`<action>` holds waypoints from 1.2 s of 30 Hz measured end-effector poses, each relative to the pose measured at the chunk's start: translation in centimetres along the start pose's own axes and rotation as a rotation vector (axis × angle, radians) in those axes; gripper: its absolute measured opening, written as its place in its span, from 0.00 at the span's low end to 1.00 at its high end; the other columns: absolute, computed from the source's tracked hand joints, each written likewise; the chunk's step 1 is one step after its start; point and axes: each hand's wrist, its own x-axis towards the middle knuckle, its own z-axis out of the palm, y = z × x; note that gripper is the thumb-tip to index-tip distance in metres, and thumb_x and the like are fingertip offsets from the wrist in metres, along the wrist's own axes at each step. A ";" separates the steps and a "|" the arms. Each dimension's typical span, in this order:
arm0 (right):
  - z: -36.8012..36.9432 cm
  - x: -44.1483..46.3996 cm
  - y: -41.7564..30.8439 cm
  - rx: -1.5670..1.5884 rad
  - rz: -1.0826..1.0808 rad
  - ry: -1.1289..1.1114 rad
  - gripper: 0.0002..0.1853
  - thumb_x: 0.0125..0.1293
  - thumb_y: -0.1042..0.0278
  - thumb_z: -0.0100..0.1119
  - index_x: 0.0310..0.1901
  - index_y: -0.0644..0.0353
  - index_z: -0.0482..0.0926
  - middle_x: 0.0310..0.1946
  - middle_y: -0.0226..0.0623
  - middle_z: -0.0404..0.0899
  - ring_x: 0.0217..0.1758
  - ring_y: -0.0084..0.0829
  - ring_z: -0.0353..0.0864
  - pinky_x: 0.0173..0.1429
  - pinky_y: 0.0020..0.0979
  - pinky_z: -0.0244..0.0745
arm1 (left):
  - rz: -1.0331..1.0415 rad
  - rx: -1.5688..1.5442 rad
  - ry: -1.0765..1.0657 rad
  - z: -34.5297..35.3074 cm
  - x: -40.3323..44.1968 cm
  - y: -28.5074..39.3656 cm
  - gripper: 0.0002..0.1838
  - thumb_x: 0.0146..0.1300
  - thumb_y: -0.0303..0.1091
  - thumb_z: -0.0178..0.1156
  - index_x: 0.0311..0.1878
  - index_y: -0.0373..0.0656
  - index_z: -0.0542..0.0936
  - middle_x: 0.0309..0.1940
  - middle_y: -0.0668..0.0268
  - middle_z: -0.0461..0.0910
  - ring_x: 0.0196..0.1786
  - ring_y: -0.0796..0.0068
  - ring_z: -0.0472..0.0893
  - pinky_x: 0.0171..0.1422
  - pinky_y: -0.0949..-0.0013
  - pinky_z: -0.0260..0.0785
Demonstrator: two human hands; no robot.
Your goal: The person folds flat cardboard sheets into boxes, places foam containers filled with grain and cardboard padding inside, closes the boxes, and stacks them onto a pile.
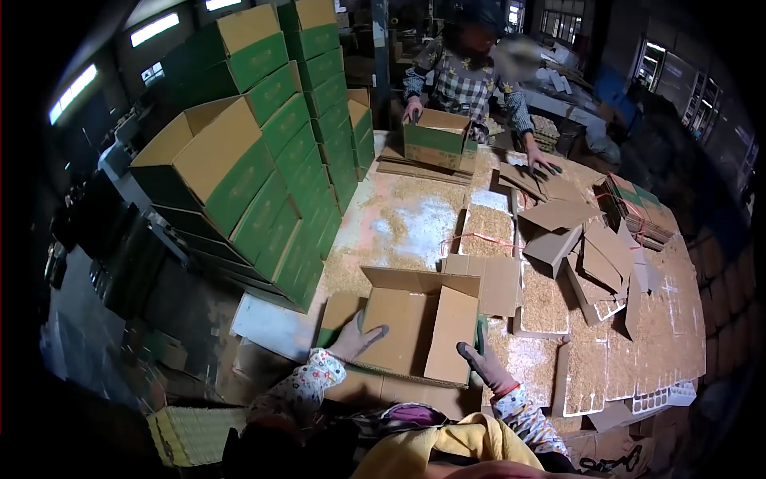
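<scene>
An open cardboard box [400, 323], brown inside with green on its outer side, stands on the table in front of me with flaps raised. My left hand [355, 339], in a grey glove with dark fingertips, grips its left side, thumb over the edge. At its right side is my right hand [488, 367], gloved the same way, with the thumb near the right flap and the fingers along the outer wall. Flat cardboard [391, 389] lies beneath the front of the box. Part of each hand's fingers is hidden by the box.
Tall stacks of green boxes [239, 191] rise at the left. Across the table, a co-worker [471, 88] handles another green box [435, 144]. Loose cardboard pieces [602, 255] and sawdust-covered white trays [545, 299] fill the right. Tied cardboard bundles [638, 211] lie farther right.
</scene>
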 end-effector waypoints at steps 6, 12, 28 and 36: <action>0.7 -0.1 -0.7 1.025 -0.023 -0.124 0.24 0.73 0.60 0.44 0.65 0.61 0.62 0.62 0.37 0.67 0.62 0.34 0.69 0.64 0.37 0.67 | -0.034 -0.704 -0.010 -7.5 -1.4 11.6 0.21 0.71 0.37 0.46 0.62 0.36 0.69 0.56 0.61 0.74 0.57 0.68 0.75 0.63 0.67 0.66; 3.5 8.9 -20.5 0.673 -0.386 -0.102 0.27 0.71 0.49 0.41 0.65 0.58 0.62 0.62 0.40 0.64 0.62 0.36 0.66 0.64 0.40 0.64 | 1.048 0.955 1.212 -23.7 -5.9 25.7 0.41 0.54 0.43 0.66 0.64 0.32 0.60 0.63 0.45 0.61 0.64 0.46 0.63 0.68 0.52 0.55; 30.3 16.3 -35.3 -0.753 -0.972 -0.038 0.30 0.66 0.46 0.51 0.60 0.63 0.64 0.51 0.59 0.70 0.49 0.57 0.75 0.49 0.46 0.74 | 0.491 0.882 1.514 -49.3 1.8 15.5 0.24 0.70 0.35 0.49 0.65 0.31 0.63 0.64 0.53 0.66 0.63 0.59 0.69 0.67 0.66 0.58; 6.3 -5.3 4.9 -1.029 0.501 0.726 0.46 0.54 0.50 0.67 0.66 0.69 0.55 0.61 0.54 0.65 0.66 0.48 0.61 0.67 0.41 0.58 | -0.110 1.048 0.331 -12.7 -12.1 -0.3 0.55 0.54 0.50 0.66 0.70 0.27 0.42 0.68 0.38 0.50 0.73 0.47 0.50 0.75 0.55 0.40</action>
